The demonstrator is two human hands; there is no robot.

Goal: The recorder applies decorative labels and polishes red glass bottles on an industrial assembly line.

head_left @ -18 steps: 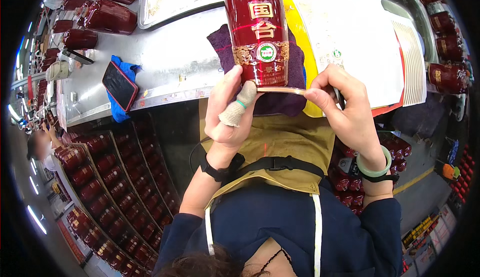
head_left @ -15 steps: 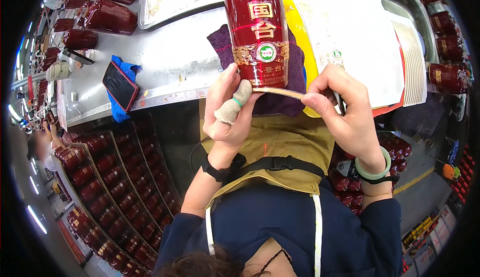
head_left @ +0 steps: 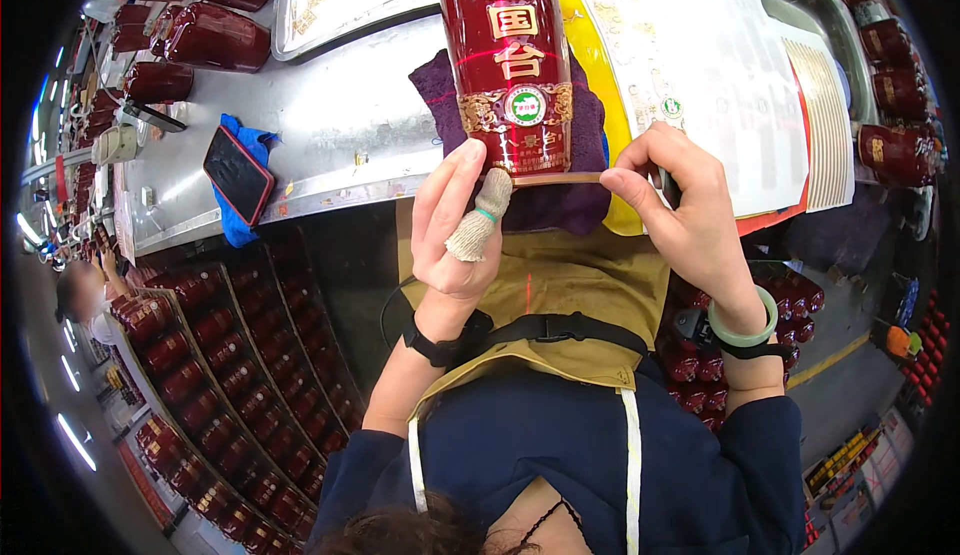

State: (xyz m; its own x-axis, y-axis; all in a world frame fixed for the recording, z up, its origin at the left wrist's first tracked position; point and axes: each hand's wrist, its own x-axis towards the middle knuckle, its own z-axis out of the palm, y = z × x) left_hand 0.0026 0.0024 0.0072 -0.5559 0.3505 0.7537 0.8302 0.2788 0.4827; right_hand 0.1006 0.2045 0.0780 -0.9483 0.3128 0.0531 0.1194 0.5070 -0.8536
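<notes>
A dark red bottle (head_left: 508, 75) with gold lettering and a round green-and-white sticker lies on a purple cloth (head_left: 588, 145), its base toward me. Across the base edge runs a narrow gold strip (head_left: 562, 179). My left hand (head_left: 458, 225) is at the bottle's lower left corner, fingers against its side, and a digit in a knitted finger cot (head_left: 475, 220) presses the strip's left end to the base. My right hand (head_left: 680, 200) pinches the strip's other end, off the bottle, between thumb and forefinger. Its remaining fingers curl around a dark object, mostly hidden.
White label sheets (head_left: 720, 95) lie on a yellow sheet (head_left: 592, 65) at the right. A phone (head_left: 240, 177) rests on a blue cloth near the table's front edge. Red bottles (head_left: 217, 37) stand back left; racks of bottles (head_left: 215, 365) are below left. A metal tray (head_left: 285, 40) lies behind.
The gold strip is straighter and more level than before. My right hand has shifted slightly left and up, my left finger cot is more upright, and the bottle has moved slightly left.
</notes>
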